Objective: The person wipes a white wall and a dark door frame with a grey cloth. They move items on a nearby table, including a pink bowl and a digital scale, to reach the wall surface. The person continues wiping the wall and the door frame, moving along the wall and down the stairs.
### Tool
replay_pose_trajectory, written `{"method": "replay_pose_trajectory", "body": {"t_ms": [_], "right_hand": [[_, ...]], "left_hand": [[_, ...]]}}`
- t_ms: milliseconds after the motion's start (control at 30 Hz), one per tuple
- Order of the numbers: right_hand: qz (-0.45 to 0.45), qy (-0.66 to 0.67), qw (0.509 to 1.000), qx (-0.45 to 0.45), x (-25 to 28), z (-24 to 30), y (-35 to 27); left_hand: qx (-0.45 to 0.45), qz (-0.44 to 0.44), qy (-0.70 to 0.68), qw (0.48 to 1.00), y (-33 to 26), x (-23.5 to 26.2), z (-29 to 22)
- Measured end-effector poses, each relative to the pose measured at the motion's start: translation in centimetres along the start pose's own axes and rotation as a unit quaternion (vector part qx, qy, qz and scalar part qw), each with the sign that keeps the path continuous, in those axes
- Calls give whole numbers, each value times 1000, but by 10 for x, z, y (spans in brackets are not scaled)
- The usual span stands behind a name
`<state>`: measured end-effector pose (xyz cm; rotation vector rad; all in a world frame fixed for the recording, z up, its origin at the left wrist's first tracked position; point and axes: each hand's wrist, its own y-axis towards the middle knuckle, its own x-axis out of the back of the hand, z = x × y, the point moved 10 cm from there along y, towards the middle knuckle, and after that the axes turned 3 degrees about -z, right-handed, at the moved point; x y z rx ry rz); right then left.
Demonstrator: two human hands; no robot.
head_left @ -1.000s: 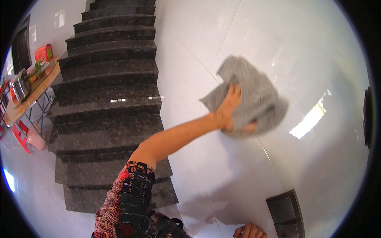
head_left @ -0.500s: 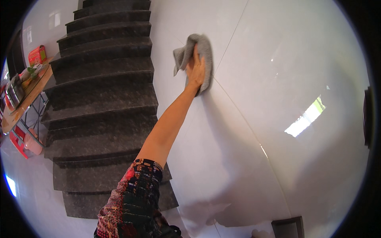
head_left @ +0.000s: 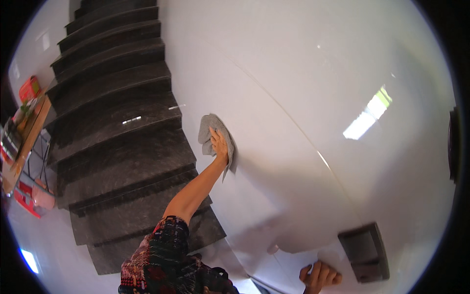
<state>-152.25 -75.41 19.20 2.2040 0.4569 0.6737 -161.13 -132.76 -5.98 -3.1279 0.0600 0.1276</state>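
My left hand (head_left: pixel 220 143) presses a grey cloth (head_left: pixel 209 128) against the glossy white tiled wall (head_left: pixel 289 63), just right of the dark stairs. Its fingers bend over the cloth, and a corner of the fabric hangs below the wrist. At the lower right, my right hand (head_left: pixel 320 277) is close to the wall with its fingers curled in. No object shows in it, and its wrist is cut off by the picture's lower edge.
Dark stone stairs (head_left: pixel 127 142) climb on the left. A dark square-framed fitting (head_left: pixel 364 252) sits on the wall beside my right hand. Far left stands a folding table (head_left: pixel 30 134) with a metal pot and a red box on it; a pink bucket (head_left: pixel 43 195) is underneath.
My left hand and the cloth have come down and nearer along the wall, the arm now more bent. My right hand has come into view at the lower right. The view has shifted somewhat.
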Motion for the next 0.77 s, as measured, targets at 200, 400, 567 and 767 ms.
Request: {"method": "replay_pose_trajectory", "body": {"t_ms": [200, 400, 567, 767], "right_hand": [[37, 9, 998, -43, -6, -9, 2], [-20, 50, 998, -45, 1, -8, 11], [5, 125, 989, -73, 9, -13, 10], [36, 207, 974, -81, 26, -18, -7]], "left_hand": [[-311, 58, -30, 948, -156, -7, -264], [-504, 109, 2, 857, -275, -2, -352], [-470, 201, 29, 859, -350, -2, -277], [-305, 453, -77, 834, -432, -31, -172]]}}
